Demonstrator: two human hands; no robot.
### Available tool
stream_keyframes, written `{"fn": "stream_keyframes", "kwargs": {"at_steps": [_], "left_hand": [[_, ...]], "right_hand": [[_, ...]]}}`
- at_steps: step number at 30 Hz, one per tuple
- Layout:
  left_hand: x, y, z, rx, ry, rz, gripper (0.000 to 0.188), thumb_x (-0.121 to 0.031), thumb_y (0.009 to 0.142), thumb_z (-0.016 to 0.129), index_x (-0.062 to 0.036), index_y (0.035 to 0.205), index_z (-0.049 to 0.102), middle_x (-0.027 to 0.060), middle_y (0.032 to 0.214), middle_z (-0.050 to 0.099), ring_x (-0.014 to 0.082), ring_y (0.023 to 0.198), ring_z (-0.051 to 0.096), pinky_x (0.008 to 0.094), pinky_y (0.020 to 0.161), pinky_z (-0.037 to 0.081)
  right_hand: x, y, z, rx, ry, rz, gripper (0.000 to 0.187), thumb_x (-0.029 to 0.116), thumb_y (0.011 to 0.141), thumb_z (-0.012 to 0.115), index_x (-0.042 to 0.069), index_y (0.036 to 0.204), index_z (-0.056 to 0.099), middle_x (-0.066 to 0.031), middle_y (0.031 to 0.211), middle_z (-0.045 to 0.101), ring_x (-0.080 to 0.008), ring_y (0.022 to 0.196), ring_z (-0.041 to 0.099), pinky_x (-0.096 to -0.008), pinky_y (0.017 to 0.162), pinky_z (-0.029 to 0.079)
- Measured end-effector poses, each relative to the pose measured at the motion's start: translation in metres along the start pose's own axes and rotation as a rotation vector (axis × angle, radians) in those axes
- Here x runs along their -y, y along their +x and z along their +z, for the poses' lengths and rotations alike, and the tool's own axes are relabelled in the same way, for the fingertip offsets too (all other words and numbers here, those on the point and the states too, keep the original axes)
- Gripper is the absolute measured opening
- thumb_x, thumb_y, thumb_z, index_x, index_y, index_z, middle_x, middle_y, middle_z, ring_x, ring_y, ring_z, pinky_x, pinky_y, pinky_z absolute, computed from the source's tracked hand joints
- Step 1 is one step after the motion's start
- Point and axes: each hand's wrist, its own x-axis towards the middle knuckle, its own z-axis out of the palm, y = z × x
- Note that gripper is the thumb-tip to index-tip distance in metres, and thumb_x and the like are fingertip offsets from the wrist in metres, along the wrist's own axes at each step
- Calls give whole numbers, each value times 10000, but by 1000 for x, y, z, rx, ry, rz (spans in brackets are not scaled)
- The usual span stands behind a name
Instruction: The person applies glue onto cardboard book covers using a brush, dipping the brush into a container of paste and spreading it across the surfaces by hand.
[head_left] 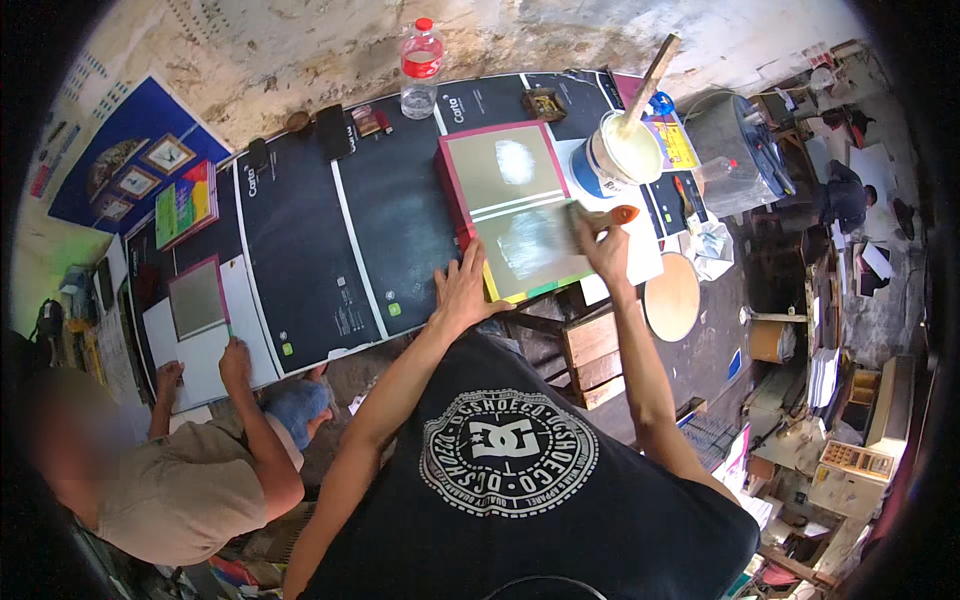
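Note:
My right hand [607,254] is closed on a paintbrush with an orange handle [625,214]. Its dark head, blurred by motion, is over the near grey board [545,245], which bears a white wet smear. My left hand [461,293] lies with fingers apart on the near left corner of the board stack, which has pink, yellow and green edges. A second grey board [470,165] with a white patch lies on the far half of the stack. Right of it stands a white and blue bucket [592,168] of creamy white paste, a wooden stick [655,70] leaning in it.
The table [295,220] has a dark printed covering. A red-capped bottle [421,75], a phone-like black object [334,132] and colourful booklets [187,208] stand or lie on it. At left a co-worker [190,470] handles another grey board [198,300]. A round wooden stool [672,297] is at right.

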Motion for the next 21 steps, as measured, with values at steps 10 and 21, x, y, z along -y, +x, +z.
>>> {"fn": "stream_keyframes", "kwargs": {"at_steps": [10,21], "left_hand": [[-3,-3,-1,16,-3,-5,1265,-652,589,847,5,1520,298,62,1630,228,371,1158,519,610,883,399],[-7,0,-4,29,84,-25,1309,-711,578,819,31,1517,289,96,1632,226,396,1206,493,633,892,412]], "right_hand": [[-47,-37,-57,8,-257,441,470,385,851,738,-75,944,722,-250,798,715,-321,782,741,-413,696,560],[-38,1,-57,15,-403,206,442,394,873,710,-46,845,734,-181,670,702,-288,568,697,-392,570,546]]}}
